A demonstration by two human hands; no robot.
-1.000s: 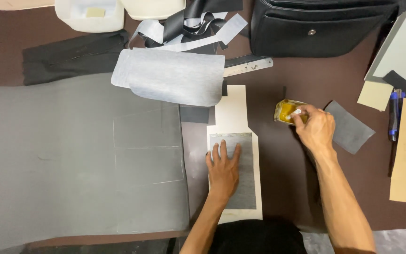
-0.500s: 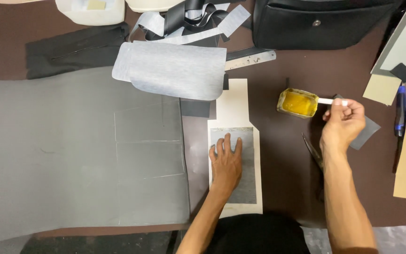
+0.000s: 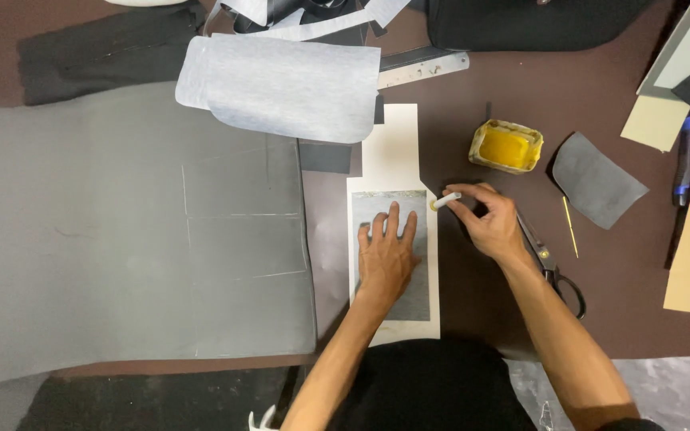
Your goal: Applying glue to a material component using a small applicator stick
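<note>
The left hand (image 3: 389,255) lies flat, fingers spread, on a grey panel (image 3: 393,275) that sits on a white card (image 3: 397,152) near the bench's near edge. The panel's top edge runs just beyond the fingertips; its far right corner is where the right hand (image 3: 485,227) has come in. That hand pinches a small white stick (image 3: 446,200) between thumb and fingers, its tip touching the panel's upper right corner at the card's edge.

Just beyond the right hand, towards the far edge, stands a tub (image 3: 506,147) of yellow glue, apart from the card. Scissors (image 3: 553,267) lie close under the right wrist, partly hidden by it. A dark scrap (image 3: 596,179) lies right of the tub, with a thin yellow pin (image 3: 571,227) beside it.

Left of the card, a big grey sheet (image 3: 121,231) fills the bench to its left edge, nearly touching the card. A pale fabric piece (image 3: 281,84) overlaps the sheet's far edge and the card's top. Bare brown bench (image 3: 473,96) shows between card and tub.
</note>
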